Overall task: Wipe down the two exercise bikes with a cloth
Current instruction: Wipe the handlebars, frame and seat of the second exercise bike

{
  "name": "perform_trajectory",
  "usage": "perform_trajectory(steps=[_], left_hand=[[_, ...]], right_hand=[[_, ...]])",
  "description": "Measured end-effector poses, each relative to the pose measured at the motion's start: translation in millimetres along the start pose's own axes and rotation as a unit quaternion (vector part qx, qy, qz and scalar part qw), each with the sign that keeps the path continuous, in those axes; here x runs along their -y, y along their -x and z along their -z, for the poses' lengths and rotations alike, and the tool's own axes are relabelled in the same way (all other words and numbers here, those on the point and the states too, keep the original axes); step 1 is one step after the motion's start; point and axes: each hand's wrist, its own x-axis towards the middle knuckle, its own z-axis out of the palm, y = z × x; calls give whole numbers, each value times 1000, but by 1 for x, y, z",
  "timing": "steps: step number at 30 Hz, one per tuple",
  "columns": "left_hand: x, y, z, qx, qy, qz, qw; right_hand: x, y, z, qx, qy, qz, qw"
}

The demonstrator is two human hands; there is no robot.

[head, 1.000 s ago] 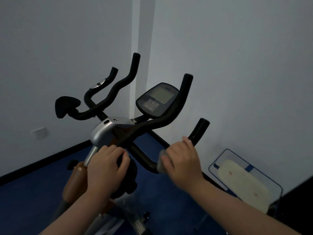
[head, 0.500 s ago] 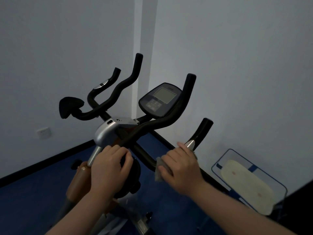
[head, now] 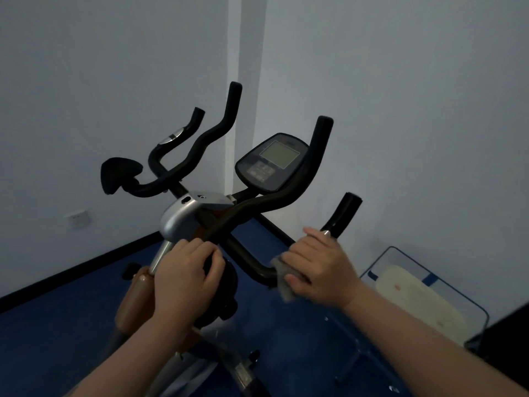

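Black foam covers the handlebars [head: 266, 207] of the exercise bike [head: 183, 219], which stands in a room corner on blue flooring [head: 57, 325]. At far left, a wall socket [head: 77, 219] sits low on the white wall. Left hand [head: 183, 279]: fingers curled over a dark round part just below the silver stem housing, gripping it. Centre: console [head: 272, 163] with a grey screen, mounted between the bar ends. Right hand [head: 317, 270]: wrapped around the lower right handlebar grip, pressing a grey cloth [head: 283, 279] against the bar; the cloth bunches out at the thumb side. At far right, a pale cushion [head: 415, 299] lies in a clear bin [head: 400, 253] by the wall.
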Motion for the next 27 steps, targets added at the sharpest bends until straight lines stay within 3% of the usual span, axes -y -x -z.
perform_trajectory(steps=[2, 4, 7, 9, 11, 14, 17, 22, 24, 27], left_hand=[[-1, 0, 1, -4, -6, 3, 1000], [-2, -1, 1, -4, -8, 3, 1000], [-3, -1, 0, -9, -6, 0, 1000], [-3, 0, 1, -5, -5, 2, 1000], [-2, -1, 1, 3, -1, 2, 1000], [-2, -1, 2, 10, -1, 1, 1000], [-2, -1, 2, 10, -5, 3, 1000], [-1, -1, 1, 6, -1, 9, 1000], [-1, -1, 1, 8, 1, 6, 1000], [0, -2, 1, 9, 12, 0, 1000]], right_hand=[[-34, -9, 15, 15, 17, 9, 1000], [-48, -11, 21, -9, 34, -65, 997], [-5, -8, 2, -81, -11, -245, 966], [32, -7, -17, -108, -48, -299, 947], [45, 1, -21, -79, -22, -194, 978], [-3, -1, 0, 9, 12, 1, 1000], [-41, -9, 14, -6, 28, -64, 998], [13, -9, -9, -96, -21, -271, 958], [30, -7, -11, -52, 2, -230, 972], [5, -11, 12, 74, 16, -72, 995]])
